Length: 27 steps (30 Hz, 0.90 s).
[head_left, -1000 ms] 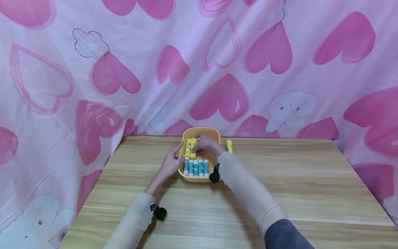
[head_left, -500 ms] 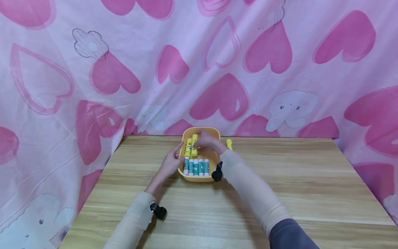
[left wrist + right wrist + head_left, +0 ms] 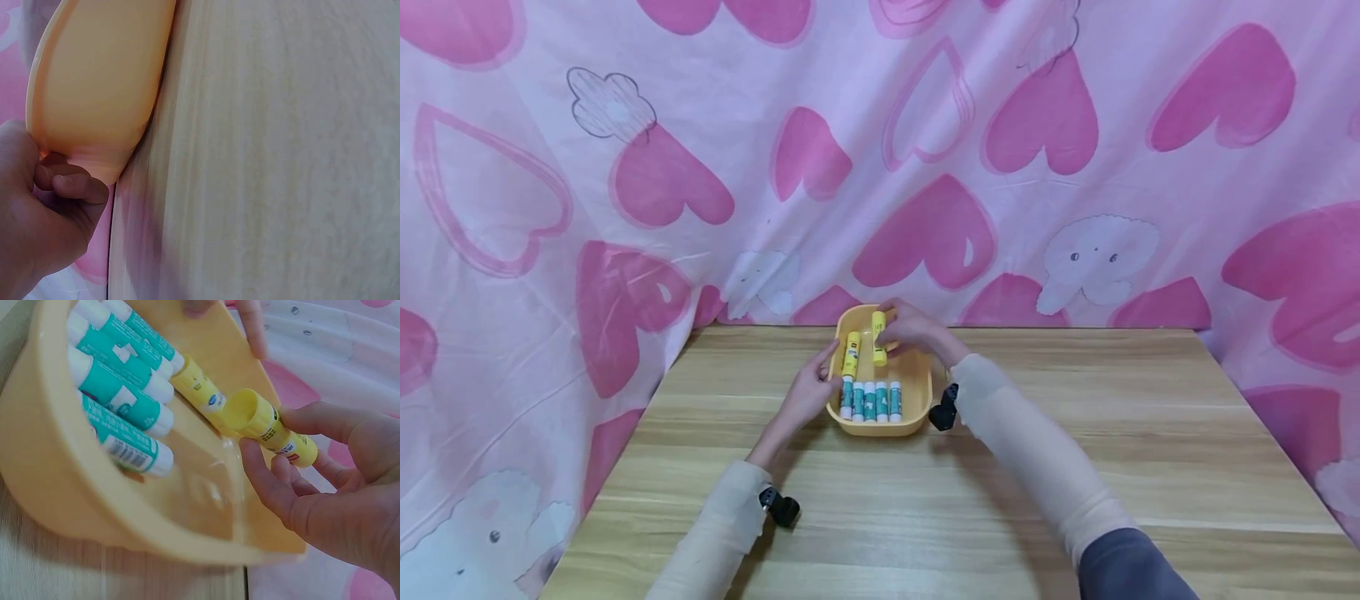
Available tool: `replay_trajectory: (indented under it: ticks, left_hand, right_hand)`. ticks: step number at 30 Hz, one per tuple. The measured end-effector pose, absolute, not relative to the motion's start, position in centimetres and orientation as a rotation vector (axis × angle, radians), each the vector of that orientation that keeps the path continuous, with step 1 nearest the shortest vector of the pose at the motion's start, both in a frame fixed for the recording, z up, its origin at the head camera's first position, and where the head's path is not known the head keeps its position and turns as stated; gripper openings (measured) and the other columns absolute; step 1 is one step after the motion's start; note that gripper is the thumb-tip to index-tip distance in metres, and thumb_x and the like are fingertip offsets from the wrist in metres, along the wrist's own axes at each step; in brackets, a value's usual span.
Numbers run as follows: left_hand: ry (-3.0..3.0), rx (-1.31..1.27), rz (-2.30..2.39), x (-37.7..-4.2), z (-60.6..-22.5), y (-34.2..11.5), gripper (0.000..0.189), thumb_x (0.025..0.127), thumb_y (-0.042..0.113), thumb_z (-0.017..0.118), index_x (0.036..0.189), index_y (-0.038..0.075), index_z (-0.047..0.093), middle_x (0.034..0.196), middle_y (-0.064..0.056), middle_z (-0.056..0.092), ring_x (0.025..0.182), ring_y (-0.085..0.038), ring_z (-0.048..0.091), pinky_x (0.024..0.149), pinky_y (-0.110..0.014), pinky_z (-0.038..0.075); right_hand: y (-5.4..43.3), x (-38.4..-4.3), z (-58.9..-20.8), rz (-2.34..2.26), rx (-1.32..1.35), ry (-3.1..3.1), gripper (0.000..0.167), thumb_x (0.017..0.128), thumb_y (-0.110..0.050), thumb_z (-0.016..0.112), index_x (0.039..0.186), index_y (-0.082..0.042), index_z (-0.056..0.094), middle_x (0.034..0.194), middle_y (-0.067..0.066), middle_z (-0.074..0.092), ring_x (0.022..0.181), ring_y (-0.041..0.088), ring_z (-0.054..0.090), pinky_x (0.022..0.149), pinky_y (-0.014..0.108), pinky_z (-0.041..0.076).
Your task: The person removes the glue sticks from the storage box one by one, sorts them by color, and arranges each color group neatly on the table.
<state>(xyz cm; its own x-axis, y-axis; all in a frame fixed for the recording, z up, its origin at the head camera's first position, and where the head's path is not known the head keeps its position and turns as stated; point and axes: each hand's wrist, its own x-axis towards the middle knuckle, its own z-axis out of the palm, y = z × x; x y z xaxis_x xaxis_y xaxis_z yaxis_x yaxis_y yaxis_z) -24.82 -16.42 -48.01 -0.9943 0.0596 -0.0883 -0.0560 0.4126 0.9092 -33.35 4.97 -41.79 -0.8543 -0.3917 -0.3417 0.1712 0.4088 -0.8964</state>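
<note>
A yellow glue stick (image 3: 878,340) is pinched between the thumb and fingers of my right hand (image 3: 917,327), over the far part of an orange plastic bin (image 3: 883,428). In the right wrist view, the held glue stick (image 3: 299,448) is tilted, its hollow-looking end facing the bin. Another yellow glue stick (image 3: 851,357) lies inside along the left wall. Several green-and-white glue sticks (image 3: 870,402) lie side by side at the near end. My left hand (image 3: 808,390) grips the bin's left rim; in the left wrist view its fingers (image 3: 78,187) curl at the bin wall.
The bin stands on a wood-grain table (image 3: 865,517) near its back edge. A pink heart-patterned cloth (image 3: 925,233) hangs right behind. Black wrist cameras (image 3: 781,507) sit on both sleeves.
My right hand has lifted the yellow glue stick away from the other one, up and to the right. The yellow stick right of the bin is now hidden by my arm. My left hand stays put.
</note>
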Motion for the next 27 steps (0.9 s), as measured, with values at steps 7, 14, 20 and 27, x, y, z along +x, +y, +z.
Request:
replay_trajectory:
  ticks: [7, 14, 20, 27]
  left_hand:
    - [2.532, -0.005, 1.647, -24.8, -48.0, -16.5, 0.077, 0.088, 0.006, 0.06, 0.155, 0.034, 0.034, 0.076, -0.005, 0.054, 0.058, -0.013, 0.045, 0.051, -0.022, 0.043]
    - [2.54, 0.004, 1.643, -24.9, -48.3, -16.5, 0.076, 0.088, 0.007, 0.06, 0.155, 0.032, 0.034, 0.074, -0.004, 0.052, 0.057, -0.012, 0.045, 0.051, -0.022, 0.042]
    - [2.552, -0.018, 1.63, -25.0, -48.1, -16.5, 0.077, 0.087, 0.007, 0.06, 0.154, 0.035, 0.035, 0.076, -0.005, 0.053, 0.058, -0.013, 0.045, 0.051, -0.023, 0.042]
    - [2.546, -0.024, 1.615, -24.9, -48.1, -16.4, 0.077, 0.087, 0.007, 0.061, 0.154, 0.036, 0.034, 0.075, -0.003, 0.051, 0.059, -0.013, 0.045, 0.051, -0.022, 0.043]
  right_hand:
    - [6.5, -33.4, -41.4, -1.489, -0.143, 2.153, 0.076, 0.083, -0.001, 0.071, 0.148, -0.015, 0.035, 0.13, 0.017, 0.046, 0.11, 0.032, 0.06, 0.093, 0.048, 0.056]
    - [7.7, -33.2, -40.8, -1.55, -0.144, 2.101, 0.074, 0.085, 0.001, 0.07, 0.147, -0.015, 0.034, 0.134, 0.02, 0.042, 0.111, 0.033, 0.059, 0.095, 0.05, 0.054]
    - [9.6, -33.1, -39.9, -1.575, -0.183, 2.125, 0.073, 0.086, -0.003, 0.07, 0.148, -0.016, 0.033, 0.134, 0.017, 0.043, 0.113, 0.032, 0.06, 0.09, 0.045, 0.057]
    - [12.6, -33.4, -39.4, -1.627, -0.18, 2.104, 0.073, 0.087, -0.005, 0.07, 0.149, -0.017, 0.033, 0.135, 0.018, 0.044, 0.114, 0.035, 0.06, 0.097, 0.054, 0.052]
